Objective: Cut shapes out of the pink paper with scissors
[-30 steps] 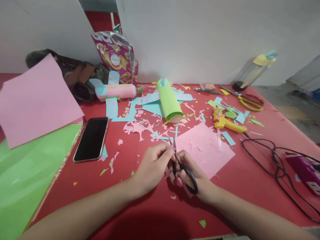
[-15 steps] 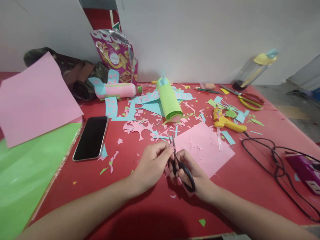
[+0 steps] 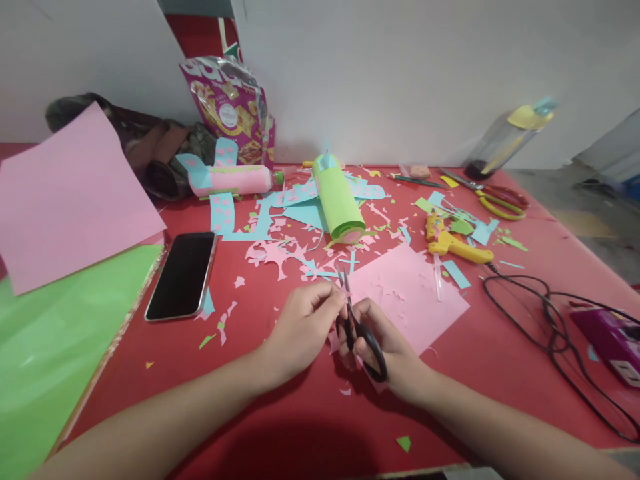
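Note:
My right hand (image 3: pixel 383 343) is closed round the black handles of a small pair of scissors (image 3: pixel 371 352), whose blades point away from me and stand slightly apart. Just left of the blades, my left hand (image 3: pixel 313 317) pinches a tiny piece of pink paper (image 3: pixel 345 295), mostly hidden by the fingertips. Under and beyond my right hand lies a pink sheet (image 3: pixel 415 293) with small pink clippings on it. Pink and blue offcuts (image 3: pixel 277 257) are scattered beyond my left hand.
A green paper-covered tube with blue wings (image 3: pixel 340 200) and a pink bottle with blue fins (image 3: pixel 235 180) lie at the back. A phone (image 3: pixel 183 277) is on the left. To the right are a yellow glue gun (image 3: pixel 457 248), its cord, and larger scissors (image 3: pixel 493 197).
The scissors and my right hand have shifted very slightly. My left hand keeps its pinch in nearly the same place.

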{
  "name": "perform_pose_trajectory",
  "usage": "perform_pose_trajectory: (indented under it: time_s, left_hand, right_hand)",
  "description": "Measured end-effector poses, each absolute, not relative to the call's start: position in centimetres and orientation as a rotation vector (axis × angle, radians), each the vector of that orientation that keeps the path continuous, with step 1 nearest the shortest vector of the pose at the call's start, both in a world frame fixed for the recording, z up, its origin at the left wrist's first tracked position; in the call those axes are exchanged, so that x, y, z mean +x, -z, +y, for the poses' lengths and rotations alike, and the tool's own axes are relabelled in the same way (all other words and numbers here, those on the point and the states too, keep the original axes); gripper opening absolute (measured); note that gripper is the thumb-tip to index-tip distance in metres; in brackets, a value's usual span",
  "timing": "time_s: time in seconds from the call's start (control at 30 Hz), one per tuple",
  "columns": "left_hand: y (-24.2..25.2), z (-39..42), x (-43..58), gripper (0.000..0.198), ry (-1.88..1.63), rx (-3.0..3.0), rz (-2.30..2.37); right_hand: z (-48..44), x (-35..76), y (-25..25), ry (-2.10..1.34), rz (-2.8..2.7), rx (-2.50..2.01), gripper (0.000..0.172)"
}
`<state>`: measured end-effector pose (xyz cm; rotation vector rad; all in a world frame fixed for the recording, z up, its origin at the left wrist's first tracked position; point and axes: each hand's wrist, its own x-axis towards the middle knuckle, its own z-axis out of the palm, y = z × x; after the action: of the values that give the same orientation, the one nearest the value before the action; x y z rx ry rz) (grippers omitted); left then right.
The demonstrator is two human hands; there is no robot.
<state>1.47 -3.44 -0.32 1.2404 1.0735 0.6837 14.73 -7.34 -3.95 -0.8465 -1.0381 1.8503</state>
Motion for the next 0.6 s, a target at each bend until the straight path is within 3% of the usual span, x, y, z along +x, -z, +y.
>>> perform_pose_trajectory:
  time_s: [0.3, 0.6]
  left_hand:
    - [0.6, -3.2, 1.3, 0.03, -0.709, 1.332, 1.114]
    - [1.2, -3.1, 1.2, 0.026, -0.736, 1.316, 1.085]
  right_hand:
    - [-6.7, 14.8, 3.6, -1.731, -0.992, -0.988, 0.038]
    - [-5.6, 16.0, 4.4, -1.319, -1.315, -1.39, 0.018]
